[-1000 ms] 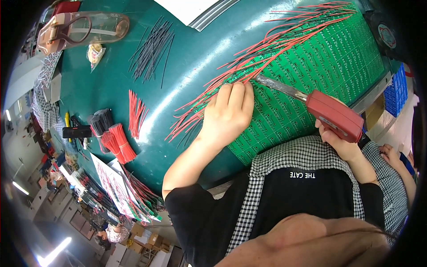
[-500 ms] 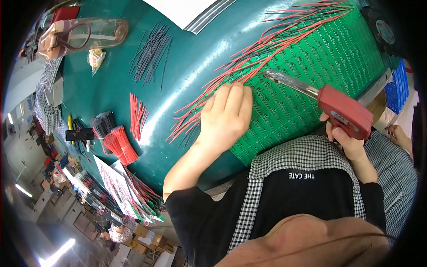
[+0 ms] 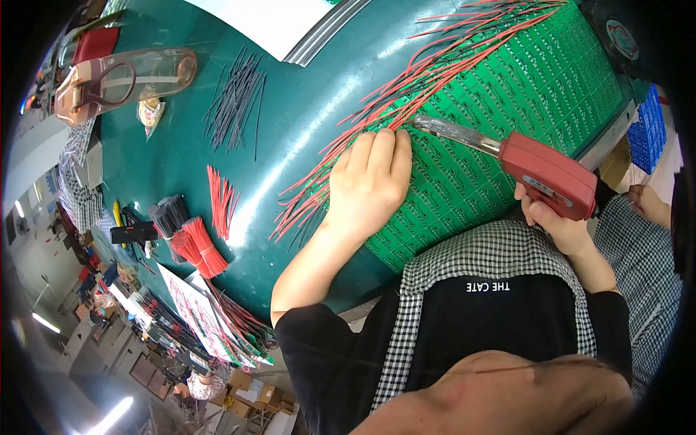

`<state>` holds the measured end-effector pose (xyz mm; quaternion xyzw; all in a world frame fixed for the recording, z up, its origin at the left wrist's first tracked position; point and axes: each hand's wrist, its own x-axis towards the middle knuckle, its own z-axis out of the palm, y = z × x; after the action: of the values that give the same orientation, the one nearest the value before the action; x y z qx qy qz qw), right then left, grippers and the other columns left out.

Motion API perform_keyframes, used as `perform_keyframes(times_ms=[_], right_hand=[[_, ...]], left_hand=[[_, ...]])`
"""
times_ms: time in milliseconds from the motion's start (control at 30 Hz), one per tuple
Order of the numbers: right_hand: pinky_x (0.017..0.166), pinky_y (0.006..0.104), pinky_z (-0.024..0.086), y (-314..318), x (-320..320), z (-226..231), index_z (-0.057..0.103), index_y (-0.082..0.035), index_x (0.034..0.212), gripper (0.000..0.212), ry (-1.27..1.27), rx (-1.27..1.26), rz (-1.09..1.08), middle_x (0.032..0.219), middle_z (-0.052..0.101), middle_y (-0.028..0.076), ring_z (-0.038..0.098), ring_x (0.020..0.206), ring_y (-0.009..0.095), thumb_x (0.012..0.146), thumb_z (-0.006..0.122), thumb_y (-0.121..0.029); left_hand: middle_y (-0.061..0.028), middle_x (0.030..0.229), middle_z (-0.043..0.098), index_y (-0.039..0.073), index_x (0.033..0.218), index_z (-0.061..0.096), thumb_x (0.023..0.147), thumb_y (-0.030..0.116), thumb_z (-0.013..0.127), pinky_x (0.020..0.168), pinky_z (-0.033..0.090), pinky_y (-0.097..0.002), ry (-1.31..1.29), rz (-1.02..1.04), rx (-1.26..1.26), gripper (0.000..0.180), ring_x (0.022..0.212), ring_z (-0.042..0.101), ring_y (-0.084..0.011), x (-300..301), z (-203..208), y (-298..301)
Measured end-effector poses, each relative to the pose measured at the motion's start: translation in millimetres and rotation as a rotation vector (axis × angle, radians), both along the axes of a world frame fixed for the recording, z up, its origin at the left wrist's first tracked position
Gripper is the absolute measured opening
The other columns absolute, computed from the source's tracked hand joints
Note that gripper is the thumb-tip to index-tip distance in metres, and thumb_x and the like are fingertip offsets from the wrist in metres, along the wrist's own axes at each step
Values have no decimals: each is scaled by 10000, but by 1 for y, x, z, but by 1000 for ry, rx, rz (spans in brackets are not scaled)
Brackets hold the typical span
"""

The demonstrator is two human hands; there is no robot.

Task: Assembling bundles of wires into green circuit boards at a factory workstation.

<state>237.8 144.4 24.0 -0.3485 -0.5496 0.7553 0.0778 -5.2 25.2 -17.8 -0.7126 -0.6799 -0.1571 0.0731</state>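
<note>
A large green circuit-board panel [image 3: 500, 130] lies at an angle on the table, with rows of small boards. Red and black wires [image 3: 442, 69] fan out along its far left side. My left hand [image 3: 371, 177] rests over the panel's left part, fingers bent and close together among the wires. Its fingertips are partly hidden but appear closed on a wire. In my right hand [image 3: 554, 221] is a red pistol-shaped soldering gun [image 3: 547, 174], gripped by its handle. The metal barrel points left, its tip just right of my left fingertips.
Loose black wires [image 3: 235, 101] and red wires [image 3: 221, 199] lie left on the green table [image 3: 304, 94]. Nearby are bundled red wires [image 3: 199, 246], a clear bottle [image 3: 145, 76] and a small wrapped packet [image 3: 150, 114]. A blue crate [image 3: 647, 130] and another person's hand [image 3: 650, 205] are at right.
The soldering gun has moved left, bringing its tip closer to my left fingertips. My left hand stays at about the same place on the panel. The whole view has shifted slightly.
</note>
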Motion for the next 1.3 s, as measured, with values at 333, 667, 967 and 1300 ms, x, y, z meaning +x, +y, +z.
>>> perform_keyframes(times_ms=[333, 667, 967, 1300], right_hand=[[676, 245, 439, 0, 3, -2, 535, -8, 1104, 404, -37, 64, -7, 877, 579, 37, 532, 757, 101, 742, 693, -93], [554, 203, 392, -4, -6, -1, 451, 26, 1157, 516, 22, 161, -12, 806, 523, 39, 472, 629, 84, 772, 674, -234], [544, 210, 376, -1, -1, 0, 457, 22, 1149, 495, -30, 179, 8, 799, 519, 38, 467, 616, 88, 771, 668, -218], [587, 232, 448, 4, 7, 4, 432, 35, 1210, 543, 45, -30, -132, 1038, 579, 140, 535, 672, 100, 752, 671, -130]], left_hand=[[-40, 840, 539, 36, 932, 612, 661, 49, 581, 551, 454, -274, -39, 52, -73, 273, 702, 539, -166, 2, 8, 0], [-54, 823, 525, 16, 907, 593, 657, 63, 574, 543, 448, -259, 3, 17, -41, 256, 695, 528, -164, 1, 2, 1], [-70, 796, 518, -7, 880, 583, 659, 78, 561, 535, 443, -245, 65, -9, -3, 238, 685, 524, -171, 2, 3, 3], [-70, 796, 517, -12, 865, 581, 657, 76, 555, 548, 437, -238, 130, -15, -17, 228, 694, 525, -167, 4, 4, 2]])
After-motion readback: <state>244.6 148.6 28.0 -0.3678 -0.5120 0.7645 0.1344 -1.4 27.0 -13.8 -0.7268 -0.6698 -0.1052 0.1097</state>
